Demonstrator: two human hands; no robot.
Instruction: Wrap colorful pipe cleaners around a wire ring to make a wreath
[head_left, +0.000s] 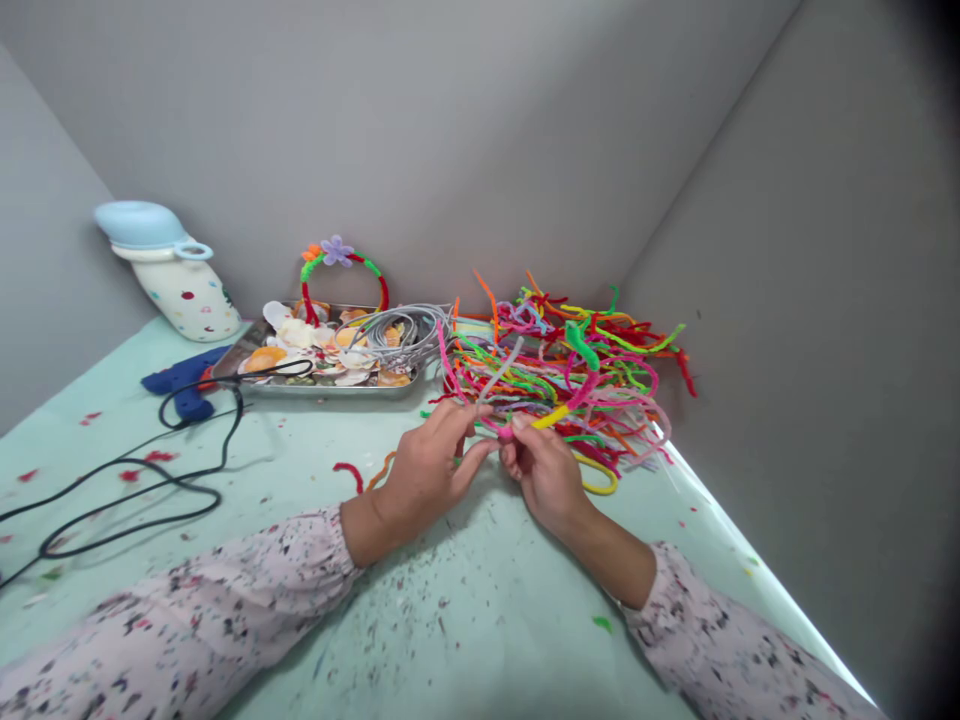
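Observation:
Both hands meet above the middle of the table, fingertips nearly touching. Between finger and thumb, my right hand point(551, 475) pinches a fuzzy craft piece point(581, 392) wound in green, pink and yellow, its green end curling upward. Beside it, my left hand point(435, 465) pinches the pink strand at the same piece's pink end. A pale grey-white stem point(501, 370) rises from near the left fingertips. Just behind the hands lies a large tangled pile of coloured pipe cleaners point(525, 375). Red and orange snippets point(349, 474) rest beside my left wrist.
A metal tray point(337, 392) holds shells and coiled grey wire, with a flower-trimmed hoop point(337, 252) standing at its back. To the left are a blue glue gun point(191, 382), its looping black cord point(217, 465) and a white bottle point(184, 290). Grey walls enclose the table point(480, 620).

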